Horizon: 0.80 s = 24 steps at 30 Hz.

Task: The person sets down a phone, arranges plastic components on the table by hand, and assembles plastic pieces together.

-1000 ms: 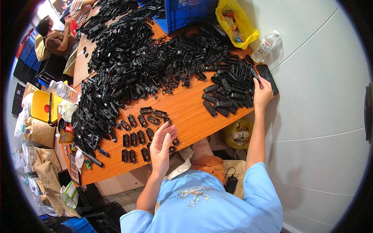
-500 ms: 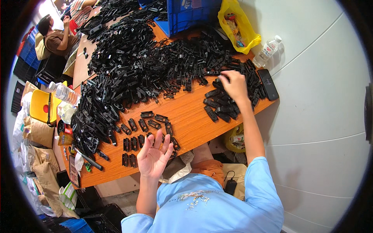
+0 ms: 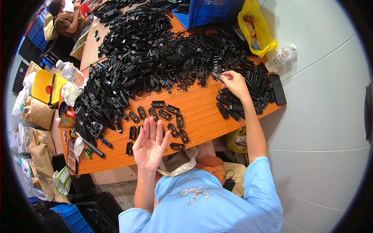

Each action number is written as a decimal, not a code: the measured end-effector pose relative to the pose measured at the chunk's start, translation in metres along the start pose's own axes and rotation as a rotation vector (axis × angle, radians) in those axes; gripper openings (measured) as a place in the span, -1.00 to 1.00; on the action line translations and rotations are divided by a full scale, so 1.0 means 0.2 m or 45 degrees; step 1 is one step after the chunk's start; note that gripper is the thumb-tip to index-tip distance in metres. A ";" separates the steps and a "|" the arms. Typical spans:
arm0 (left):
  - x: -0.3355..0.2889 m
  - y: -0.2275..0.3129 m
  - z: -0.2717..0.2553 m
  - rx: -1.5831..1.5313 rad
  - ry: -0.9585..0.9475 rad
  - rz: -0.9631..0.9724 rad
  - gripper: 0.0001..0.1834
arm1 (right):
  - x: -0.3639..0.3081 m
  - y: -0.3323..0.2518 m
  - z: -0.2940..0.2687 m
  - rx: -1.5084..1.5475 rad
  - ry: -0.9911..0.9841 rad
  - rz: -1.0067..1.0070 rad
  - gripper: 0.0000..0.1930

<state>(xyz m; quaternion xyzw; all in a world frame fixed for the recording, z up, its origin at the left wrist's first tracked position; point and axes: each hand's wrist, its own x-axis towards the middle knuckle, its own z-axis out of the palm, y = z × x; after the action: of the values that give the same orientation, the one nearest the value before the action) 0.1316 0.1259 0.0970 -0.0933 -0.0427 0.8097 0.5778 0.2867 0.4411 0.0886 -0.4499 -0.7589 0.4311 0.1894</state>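
Note:
Palm up and fingers spread, my left hand [image 3: 150, 150] is held above the near table edge with nothing in it. It hides some of the oblong black plastic frames [image 3: 180, 120], which lie in loose rows around it. My right hand [image 3: 235, 84] is pinched on a slim black plastic part [image 3: 217, 77] that sticks out to the left of the fingertips. Just under this hand lies a small group of black plastic pieces [image 3: 222, 110]. Beyond both hands spreads a large heap of black plastic parts [image 3: 155, 58].
A blue crate [image 3: 210, 14] and a yellow bag [image 3: 267, 42] stand at the back. A water bottle [image 3: 280, 58] and a phone [image 3: 277, 89] are at the right, beside a pale wall [image 3: 326, 116]. Another bottle [image 3: 72, 73] stands left. A person [image 3: 70, 23] sits far left.
The view has shifted slightly. My left hand's fingers have straightened from a loose curl. A slim black part now shows at my right fingertips, over the heap's near edge.

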 end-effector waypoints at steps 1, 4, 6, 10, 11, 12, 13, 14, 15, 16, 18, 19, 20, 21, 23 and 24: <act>0.00 -0.03 0.05 -0.119 0.079 0.029 -0.59 | -0.03 0.00 0.00 -0.003 -0.004 0.001 -0.68; 0.02 -0.08 0.12 0.189 0.031 0.062 -0.45 | -0.16 -0.02 0.03 0.449 -0.187 0.038 -0.71; 0.02 -0.06 0.03 0.191 -0.321 -0.005 -0.39 | -0.29 -0.04 0.08 0.953 -0.319 0.115 -0.74; -0.03 -0.09 0.04 1.024 0.115 0.129 -0.52 | -0.57 -0.09 0.30 0.966 -0.190 -0.100 -0.78; -0.05 -0.11 0.02 1.362 0.182 0.217 -0.51 | -0.66 -0.13 0.36 1.011 -0.278 -0.124 -0.81; -0.06 -0.15 0.00 1.698 0.244 0.286 -0.49 | -0.75 -0.16 0.40 1.052 -0.348 -0.145 -0.83; -0.08 -0.17 -0.02 1.716 0.198 0.308 -0.43 | -0.82 -0.18 0.43 1.099 -0.461 -0.047 -0.85; -0.10 -0.18 -0.05 1.747 0.116 0.321 -0.42 | -0.88 -0.20 0.46 1.145 -0.582 0.048 -0.87; -0.12 -0.20 -0.06 1.715 0.153 0.250 -0.41 | -0.93 -0.20 0.48 1.189 -0.618 0.071 -0.87; -0.15 -0.21 -0.07 1.682 0.189 0.180 -0.41 | -0.97 -0.20 0.50 1.231 -0.654 0.093 -0.88; -0.22 -0.20 -0.13 1.593 0.293 0.191 -0.43 | -1.01 -0.20 0.51 1.242 -0.673 0.143 -0.90; -0.25 -0.19 -0.15 1.517 0.353 0.191 -0.46 | -1.01 -0.18 0.51 1.106 -0.688 0.110 -0.91; -0.27 -0.18 -0.16 1.438 0.412 0.192 -0.49 | -1.02 -0.17 0.51 0.968 -0.703 0.078 -0.91; -0.29 -0.16 -0.18 1.387 0.466 0.262 -0.55 | -0.99 -0.16 0.51 0.854 -0.514 -0.023 -0.91; -0.30 -0.15 -0.14 1.259 0.436 0.383 -0.62 | -0.90 -0.10 0.48 0.195 -0.122 -0.544 -0.82; -0.30 -0.14 -0.12 1.192 0.417 0.428 -0.64 | -0.87 -0.09 0.47 -0.032 -0.014 -0.743 -0.77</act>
<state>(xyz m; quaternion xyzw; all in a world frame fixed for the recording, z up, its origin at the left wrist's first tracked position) 0.1811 0.0778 0.0847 0.0441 0.4302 0.7984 0.4189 0.3050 0.2450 0.0677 -0.2126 -0.8626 0.3514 0.2955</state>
